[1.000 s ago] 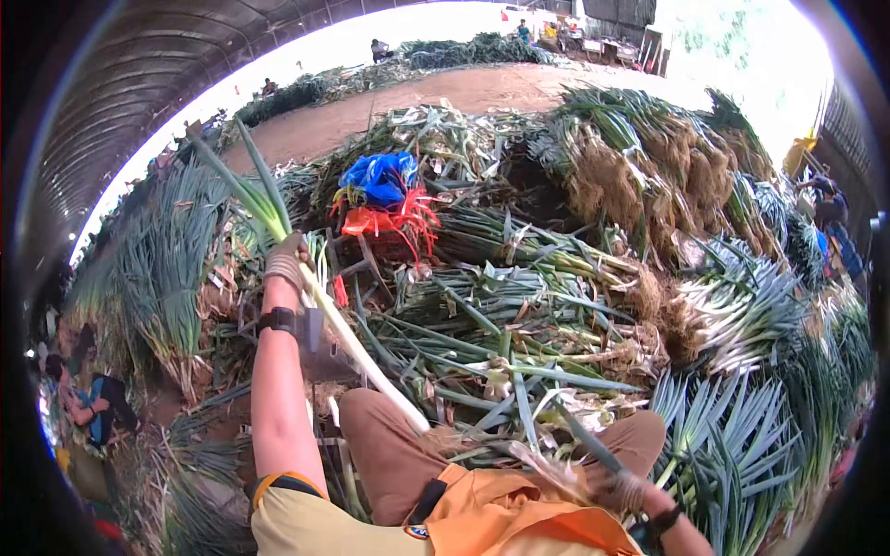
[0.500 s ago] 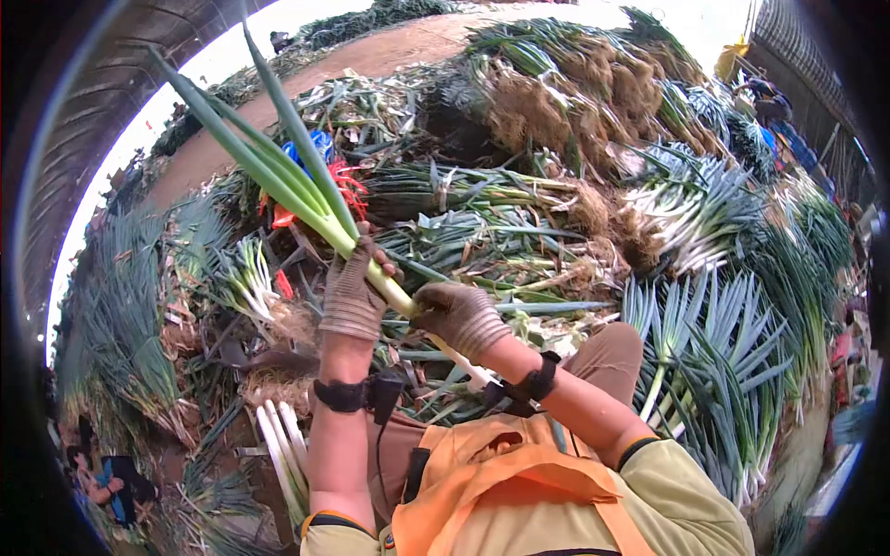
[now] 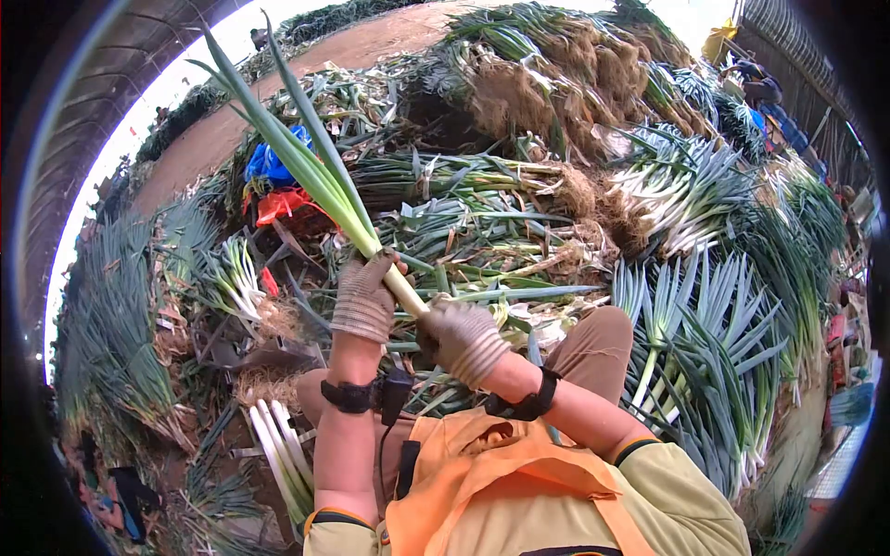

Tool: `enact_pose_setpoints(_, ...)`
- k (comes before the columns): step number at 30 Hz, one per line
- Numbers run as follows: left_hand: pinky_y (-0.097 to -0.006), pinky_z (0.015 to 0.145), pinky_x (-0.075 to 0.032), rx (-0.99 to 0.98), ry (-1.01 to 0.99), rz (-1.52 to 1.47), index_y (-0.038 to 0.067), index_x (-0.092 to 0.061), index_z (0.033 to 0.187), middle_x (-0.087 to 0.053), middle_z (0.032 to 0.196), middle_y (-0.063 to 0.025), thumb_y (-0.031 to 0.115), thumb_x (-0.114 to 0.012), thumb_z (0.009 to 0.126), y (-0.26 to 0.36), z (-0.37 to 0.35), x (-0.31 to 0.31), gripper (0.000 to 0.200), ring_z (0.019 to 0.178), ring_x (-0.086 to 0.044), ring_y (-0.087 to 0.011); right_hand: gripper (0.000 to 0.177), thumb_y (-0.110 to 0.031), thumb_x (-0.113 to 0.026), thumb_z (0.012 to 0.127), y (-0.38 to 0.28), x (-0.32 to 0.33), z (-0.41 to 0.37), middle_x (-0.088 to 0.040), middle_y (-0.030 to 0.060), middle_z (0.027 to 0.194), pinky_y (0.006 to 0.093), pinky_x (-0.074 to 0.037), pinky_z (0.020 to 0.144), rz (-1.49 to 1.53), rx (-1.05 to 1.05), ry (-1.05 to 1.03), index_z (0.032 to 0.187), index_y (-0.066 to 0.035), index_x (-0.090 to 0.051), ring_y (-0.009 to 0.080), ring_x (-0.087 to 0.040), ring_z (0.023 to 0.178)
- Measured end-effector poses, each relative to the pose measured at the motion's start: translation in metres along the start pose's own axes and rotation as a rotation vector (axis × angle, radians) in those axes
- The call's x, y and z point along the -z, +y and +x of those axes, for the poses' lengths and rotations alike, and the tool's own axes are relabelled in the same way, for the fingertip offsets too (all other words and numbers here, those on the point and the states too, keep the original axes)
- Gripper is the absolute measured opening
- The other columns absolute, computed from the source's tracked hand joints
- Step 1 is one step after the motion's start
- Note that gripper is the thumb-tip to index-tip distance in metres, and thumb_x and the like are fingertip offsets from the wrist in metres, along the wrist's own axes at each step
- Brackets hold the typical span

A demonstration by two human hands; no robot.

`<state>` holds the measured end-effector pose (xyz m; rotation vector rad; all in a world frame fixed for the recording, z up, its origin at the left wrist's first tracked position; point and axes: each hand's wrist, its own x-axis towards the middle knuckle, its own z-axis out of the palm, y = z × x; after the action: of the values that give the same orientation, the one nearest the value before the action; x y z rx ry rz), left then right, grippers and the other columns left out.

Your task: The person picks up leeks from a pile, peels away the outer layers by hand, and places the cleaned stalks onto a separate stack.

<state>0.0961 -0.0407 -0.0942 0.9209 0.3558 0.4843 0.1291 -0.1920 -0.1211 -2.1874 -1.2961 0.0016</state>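
A long green onion (image 3: 329, 190) slants up and to the left in front of me, its leaves fanned out at the top. My left hand (image 3: 367, 289), in a dirty knit glove, is wrapped round its pale stalk just under the leaves. Lower down, my gloved right hand (image 3: 459, 335) is closed on the bottom end of the stalk; its fingers are slightly blurred, and that end is hidden. Several trimmed white-stemmed green onions (image 3: 278, 445) lie to the left of my left forearm.
Bundles of rooted green onions (image 3: 547, 88) are heaped ahead. A pile with white stems (image 3: 677, 199) and loose leafy onions (image 3: 709, 343) lie on the right. Blue plastic (image 3: 269, 162) and red plastic (image 3: 283, 204) are behind the held stalk. Another person (image 3: 111, 500) is at lower left.
The green onion has turned slightly more upright, its tip shifting right. A peeled pale strip hanging below my right hand no longer shows there. Both hands stay on the stalk.
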Motion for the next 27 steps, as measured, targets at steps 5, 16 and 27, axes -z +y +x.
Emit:
enact_pose_setpoints(5, -0.0291, 0.059, -0.050, -0.033, 0.035, 0.084, 0.005, -0.055, 0.100, -0.058, 0.076, -0.0061, 0.007, -0.067, 0.073, 0.000, 0.002, 0.004, 0.030, 0.068, -0.058, -0.0173, 0.014, -0.020, -0.062, 0.068, 0.001, -0.001, -0.028, -0.057, 0.0092, 0.065, 0.0341, -0.047, 0.056, 0.292, 0.439, 0.101, 0.073, -0.008, -0.057, 0.0260, -0.058, 0.061)
enact_pose_setpoints(16, -0.0265, 0.051, -0.045, -0.224, 0.354, -0.009, 0.005, -0.055, 0.079, -0.054, 0.065, -0.0035, 0.017, -0.068, 0.073, 0.107, 0.049, 0.102, 0.019, 0.057, -0.053, -0.0152, 0.023, -0.026, -0.054, 0.076, 0.170, -0.008, -0.139, -0.062, 0.0135, 0.076, 0.0372, -0.047, 0.061, -0.353, -0.295, -0.781, 0.086, -0.007, -0.063, 0.0294, -0.060, 0.069)
enact_pose_setpoints(27, -0.0246, 0.053, -0.042, -0.570, 0.469, 0.400, 0.000, -0.054, 0.095, -0.058, 0.074, -0.0038, 0.007, -0.073, 0.066, 0.059, 0.021, 0.007, 0.035, 0.058, -0.051, -0.0133, 0.060, -0.027, -0.067, 0.072, 0.017, -0.020, 0.001, -0.056, 0.0164, 0.102, 0.0317, -0.044, 0.078, 0.698, 0.020, -0.180, 0.122, -0.005, -0.041, 0.0246, -0.055, 0.090)
